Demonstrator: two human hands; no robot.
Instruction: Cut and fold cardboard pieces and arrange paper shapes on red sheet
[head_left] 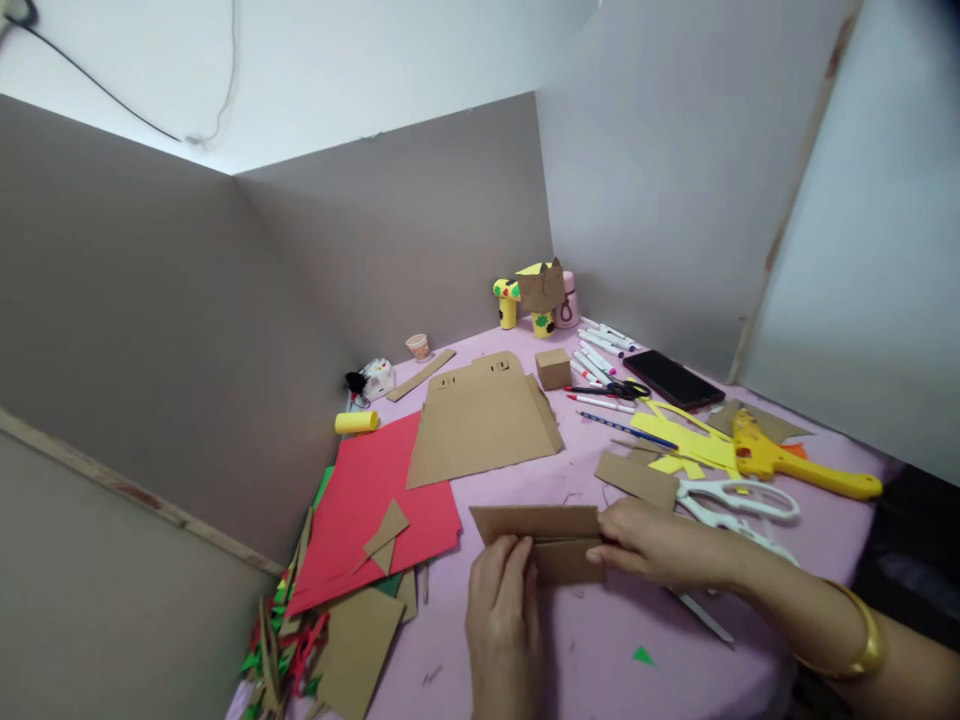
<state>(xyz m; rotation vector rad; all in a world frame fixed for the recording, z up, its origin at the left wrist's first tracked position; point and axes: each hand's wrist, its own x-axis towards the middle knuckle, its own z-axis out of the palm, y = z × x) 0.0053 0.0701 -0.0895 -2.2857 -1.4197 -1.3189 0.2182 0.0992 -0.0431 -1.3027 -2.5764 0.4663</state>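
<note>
A brown piece of cardboard (555, 521), with a slot or fold line along its length, is between my hands just above the pink tabletop. My left hand (504, 620) has its fingers curled over the near left part of the cardboard. At the right end, my right hand (660, 545) pinches it between thumb and fingers; a gold bangle circles that wrist. White-handled scissors (735, 497) lie partly under my right forearm, their blade showing below. Beside my right hand is a small cardboard strip (637, 478). A green paper triangle (643, 656) lies nearer to me.
Further back lies a large cardboard sheet (487, 420), overlapping red paper (367, 490). Cardboard scraps (360, 650) pile up at left. A yellow glue gun (802, 465), phone (673, 379), markers (600, 355) and small cardboard box (553, 369) stand or lie right. Grey panels (405, 220) enclose the table.
</note>
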